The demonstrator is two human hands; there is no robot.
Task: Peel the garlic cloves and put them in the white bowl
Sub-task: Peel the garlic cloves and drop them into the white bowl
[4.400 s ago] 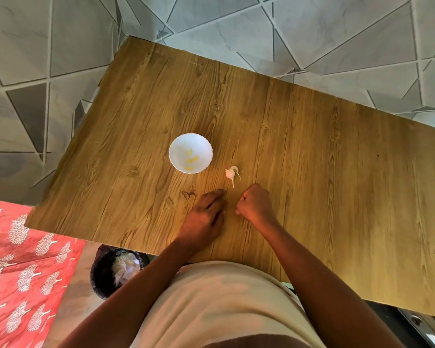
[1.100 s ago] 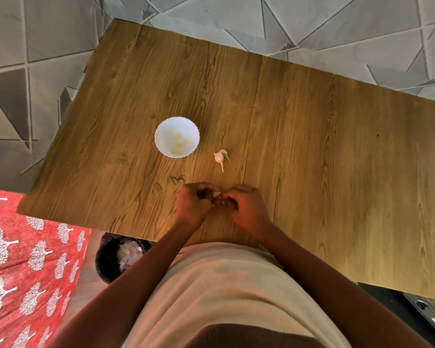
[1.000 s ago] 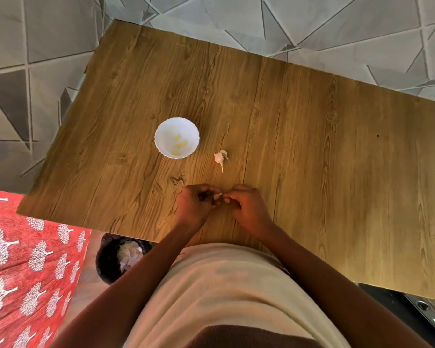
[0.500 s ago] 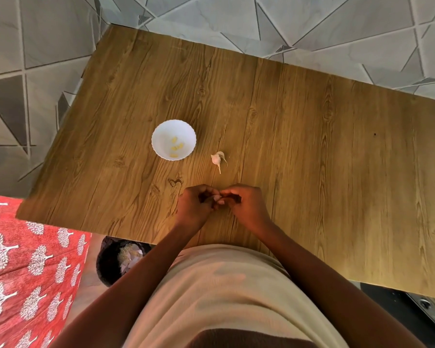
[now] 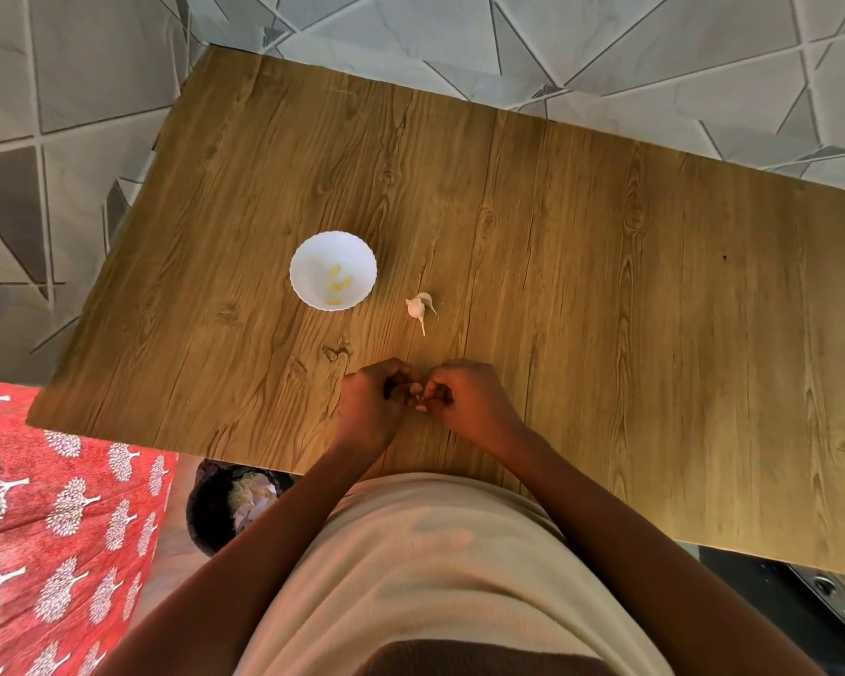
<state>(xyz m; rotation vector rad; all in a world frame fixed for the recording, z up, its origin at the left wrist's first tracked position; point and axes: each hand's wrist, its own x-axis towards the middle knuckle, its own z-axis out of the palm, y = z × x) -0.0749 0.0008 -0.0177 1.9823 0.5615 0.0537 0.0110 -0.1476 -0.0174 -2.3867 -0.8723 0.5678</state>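
- The desk (image 5: 606, 285) carries everything, and the person stands at its near edge. Both hands work close to that edge, so a clove that pops free could roll off toward the dark bin (image 5: 225, 505) on the floor below the desk's near left part, which already holds pale scraps.
- The white bowl (image 5: 333, 271) sits on the desk beyond the hands and a little left of them, with a few yellowish peeled cloves (image 5: 337, 284) inside. It stands clear of the wrists, so the main risk to it is a tossed clove bouncing off the rim.
- The left hand (image 5: 369, 407) and right hand (image 5: 469, 404) meet on the desk's near side, fingers curled inward and pinching a small garlic clove (image 5: 416, 390) between them. Too hard a nail dig could crush or split it; a slick skin could let it squirt out.
- The remaining garlic piece (image 5: 416, 308), with its stem and loose skin, lies on the desk between bowl and hands, just right of the bowl.
- The pinched clove is mostly hidden by knuckles; how much skin remains, I cannot tell, and it seems only partly peeled.
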